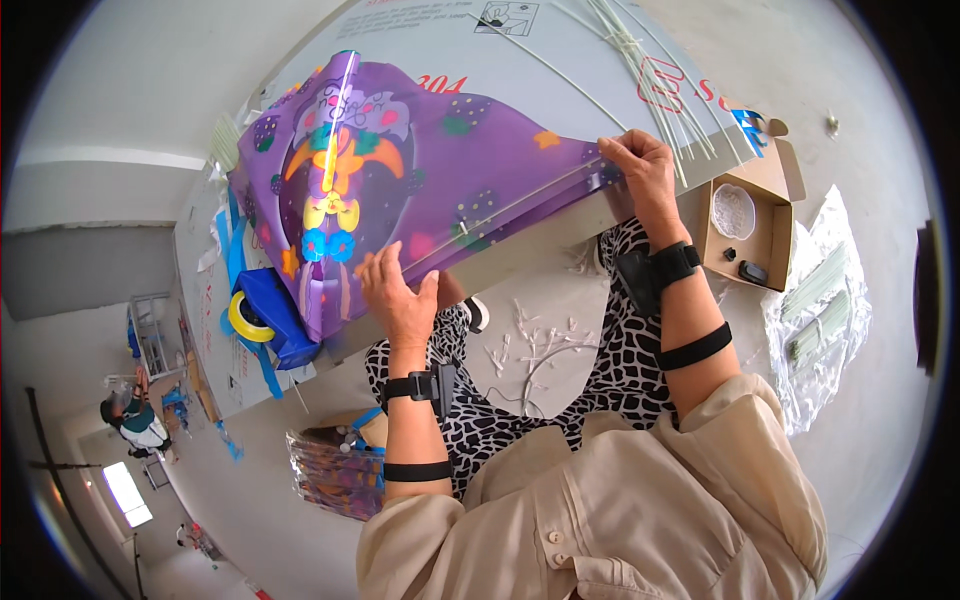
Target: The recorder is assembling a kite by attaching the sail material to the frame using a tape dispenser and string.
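A purple kite sail (440, 150) with a bright cartoon pattern lies over the table, its pointed corner toward the right. My right hand (648, 180) pinches that corner between thumb and fingers. A thin pale rod (500, 208) runs along the sail's near edge. My left hand (398, 298) rests on the sail near this edge, fingers spread and thumb apart. A glossy strip of light crosses the sail's middle. Beside its left end stands a blue tape dispenser (285, 320) with a yellow roll of tape (250, 316).
Several loose pale rods (650, 75) lie on the sheet-covered table (410, 35). An open cardboard box (772, 245) with a white bowl (733, 212) stands at the right, beside bagged rods (825, 310). White connector pieces (535, 345) lie below. Another person (140, 420) is far left.
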